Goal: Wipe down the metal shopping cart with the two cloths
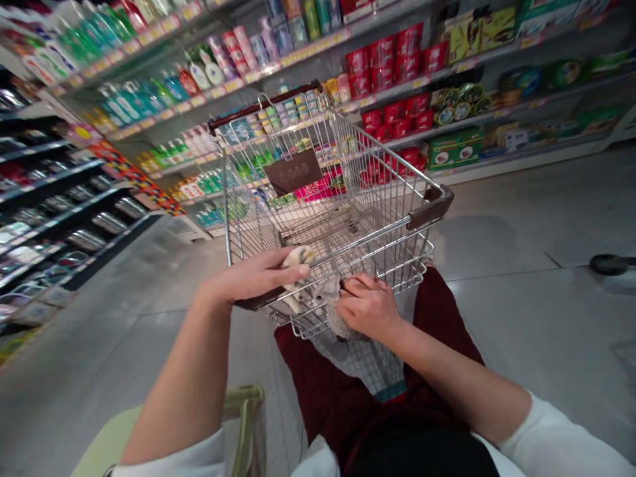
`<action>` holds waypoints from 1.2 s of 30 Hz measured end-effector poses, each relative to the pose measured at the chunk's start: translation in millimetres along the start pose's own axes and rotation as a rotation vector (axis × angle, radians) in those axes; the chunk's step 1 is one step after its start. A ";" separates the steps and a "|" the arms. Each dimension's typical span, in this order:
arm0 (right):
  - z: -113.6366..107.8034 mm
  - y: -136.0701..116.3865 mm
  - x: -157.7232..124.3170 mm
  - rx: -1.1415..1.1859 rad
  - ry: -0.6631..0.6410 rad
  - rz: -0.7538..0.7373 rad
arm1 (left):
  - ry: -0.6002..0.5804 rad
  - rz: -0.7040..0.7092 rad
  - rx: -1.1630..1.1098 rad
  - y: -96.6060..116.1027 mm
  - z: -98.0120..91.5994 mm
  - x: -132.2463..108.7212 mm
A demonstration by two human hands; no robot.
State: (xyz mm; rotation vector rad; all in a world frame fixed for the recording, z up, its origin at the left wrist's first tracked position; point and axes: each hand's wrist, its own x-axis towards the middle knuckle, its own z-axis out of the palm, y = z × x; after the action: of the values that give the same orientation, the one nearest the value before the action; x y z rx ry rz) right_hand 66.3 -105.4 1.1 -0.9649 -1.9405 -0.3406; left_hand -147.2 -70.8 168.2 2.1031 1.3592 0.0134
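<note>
While the left hand (263,273) holds pale cloth (300,256) at the cart's near rail (370,238), the right hand (370,305) clutches greyish cloth (340,323) there.

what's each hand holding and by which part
Left hand: pale cloth, bunched at the cart's rail, exact part hidden. Right hand: greyish cloth, gripped by its upper part.

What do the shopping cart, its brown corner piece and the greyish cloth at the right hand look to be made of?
Shopping cart: metal wire, probably plated steel, with bright glints along the bars.
Brown corner piece: likely moulded plastic; smooth, with a soft sheen.
Greyish cloth at the right hand: fabric, judging by its soft folds; fibre unclear.
</note>
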 end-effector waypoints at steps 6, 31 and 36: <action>-3.3 21.3 -19.0 -0.036 0.016 0.029 | -0.004 0.147 0.005 22.1 11.3 26.7; -9.5 1.0 11.5 0.036 0.193 -0.138 | 0.156 0.159 0.137 42.6 23.8 40.3; 11.1 -10.3 2.1 -0.003 0.181 -0.130 | 0.177 0.134 0.145 46.1 24.0 38.5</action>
State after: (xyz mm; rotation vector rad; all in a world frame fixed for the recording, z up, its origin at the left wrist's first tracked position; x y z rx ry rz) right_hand 51.3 -104.7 -1.9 -0.7837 -1.8407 -0.4884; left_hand -83.5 -63.4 160.1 2.3596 1.3523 0.1640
